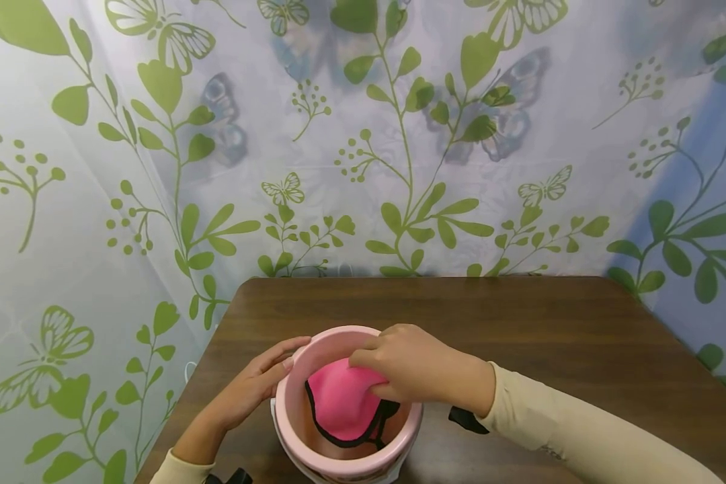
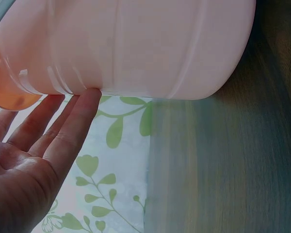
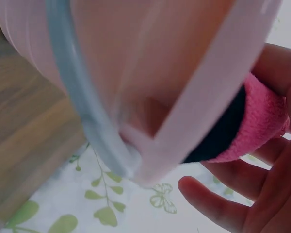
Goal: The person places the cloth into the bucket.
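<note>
A pale pink bucket (image 1: pixel 340 465) stands upright near the front of the table. Inside its mouth hangs a bright pink fleecy cloth (image 1: pixel 339 400) with black edging, which my right hand (image 1: pixel 414 366) pinches near the far right of the rim. The right wrist view shows this cloth (image 3: pixel 262 124) bunched between thumb and fingers, while a lower finger stays apart from it. My left hand (image 1: pixel 248 386) steadies the bucket's left side, thumb at the rim. In the left wrist view its straight fingertips rest against the outer wall (image 2: pixel 136 53).
The brown wooden table (image 1: pixel 490 323) extends behind and to both sides of the bucket. A whitish bail handle (image 3: pixel 80 102) hangs along the bucket's outside. Behind the table hangs a curtain (image 1: pixel 363 188) printed with green leaves and butterflies.
</note>
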Demonstrator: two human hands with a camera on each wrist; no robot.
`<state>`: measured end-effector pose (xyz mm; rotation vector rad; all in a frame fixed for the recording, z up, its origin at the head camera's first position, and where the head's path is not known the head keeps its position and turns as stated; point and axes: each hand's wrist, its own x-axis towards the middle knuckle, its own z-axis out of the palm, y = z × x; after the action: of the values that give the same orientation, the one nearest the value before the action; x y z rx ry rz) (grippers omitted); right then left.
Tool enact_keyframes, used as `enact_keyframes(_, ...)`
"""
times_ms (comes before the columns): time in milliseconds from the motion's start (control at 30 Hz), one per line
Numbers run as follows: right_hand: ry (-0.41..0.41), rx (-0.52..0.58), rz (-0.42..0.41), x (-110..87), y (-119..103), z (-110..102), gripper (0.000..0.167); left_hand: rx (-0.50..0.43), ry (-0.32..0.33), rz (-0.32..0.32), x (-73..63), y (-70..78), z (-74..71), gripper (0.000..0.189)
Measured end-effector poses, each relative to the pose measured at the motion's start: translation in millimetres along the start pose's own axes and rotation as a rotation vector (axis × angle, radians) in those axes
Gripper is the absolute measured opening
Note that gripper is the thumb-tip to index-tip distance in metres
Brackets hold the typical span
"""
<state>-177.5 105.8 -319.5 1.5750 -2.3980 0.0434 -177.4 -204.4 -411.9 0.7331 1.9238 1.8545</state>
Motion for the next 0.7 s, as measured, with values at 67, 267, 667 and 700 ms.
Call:
enact_keyframes(67, -0.02, -0.004, 0.002, 2.1, -1, 2, 0.032, 0.002, -0.001, -0.001, 0.1, -0.1, -0.3, 0.045)
enact_keyframes(267, -0.068, 0.005, 0.006, 8.2, -5, 6, 0.03, 0.002, 0.012, -0.016, -0.1, 1.2, -0.3, 0.046)
enact_keyframes(667, -0.155, 0.027, 0.052, 16.0, -12, 17, 0.022, 0.008, 0.01, -0.015, -1.1, 3.6, 1.6, 0.046)
enact_keyframes(700, -0.157, 0.02, 0.052, 16.3, -12, 18, 0.022, 0.01, 0.01, -0.014, -1.1, 3.5, 1.6, 0.046)
